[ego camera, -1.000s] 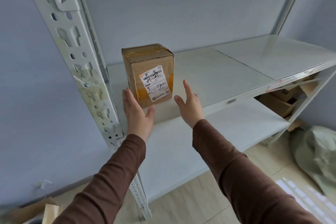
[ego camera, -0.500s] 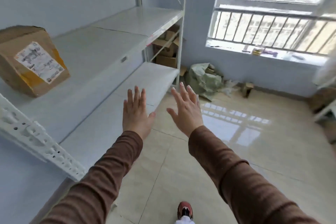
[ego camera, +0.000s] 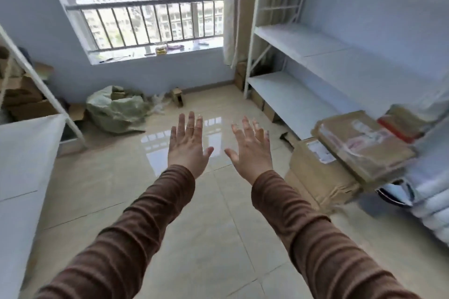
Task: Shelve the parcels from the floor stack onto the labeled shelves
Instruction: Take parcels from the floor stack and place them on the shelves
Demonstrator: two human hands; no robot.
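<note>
Both arms reach out in front, in brown sleeves [ego camera: 315, 238]. The left hand [ego camera: 188, 147] is flat and wide open, with its fingers straight and spread, and it holds nothing. There is a ring on one finger. The right hand [ego camera: 251, 150] is wide open too, fingers straight and spread, and it holds nothing. Both hands hang in the air over the shiny tile floor [ego camera: 206, 238], near each other but not touching. The parcels [ego camera: 359, 148] are off to the right, past the right hand. One big brown box [ego camera: 318, 175] sits on the floor, and a flatter taped box lies on top of it, tilted. They look blurry. A red and brown one [ego camera: 401, 124] is just behind them. They all sit beside the white shelves [ego camera: 303, 41] on the right wall, whose boards look bare. More small boxes sit under the bottom board. Another white shelf [ego camera: 26, 153] is at the left edge, with brown boxes behind it. Straight ahead is a window [ego camera: 136, 7] with bars. Under it, a green sack [ego camera: 116, 109] lies on the floor with cardboard poking out. A little jar [ego camera: 161, 48] stands on the sill.
</note>
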